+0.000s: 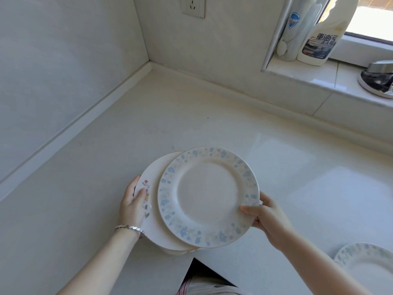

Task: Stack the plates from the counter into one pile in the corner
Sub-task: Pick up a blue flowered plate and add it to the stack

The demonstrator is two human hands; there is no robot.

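A white plate with a blue floral rim lies on top of a plain white plate with small coloured flowers, offset to the right. Both are near the counter's front edge. My left hand grips the left rim of the lower plate, thumb on top. My right hand pinches the right rim of the blue-rimmed plate. Whether the pile rests on the counter or hangs just above it I cannot tell. Another blue-rimmed plate sits on the counter at the bottom right, partly cut off.
The white counter runs back to the wall corner. A window sill holds two cleaner bottles and a metal lid at the right. A wall socket is above.
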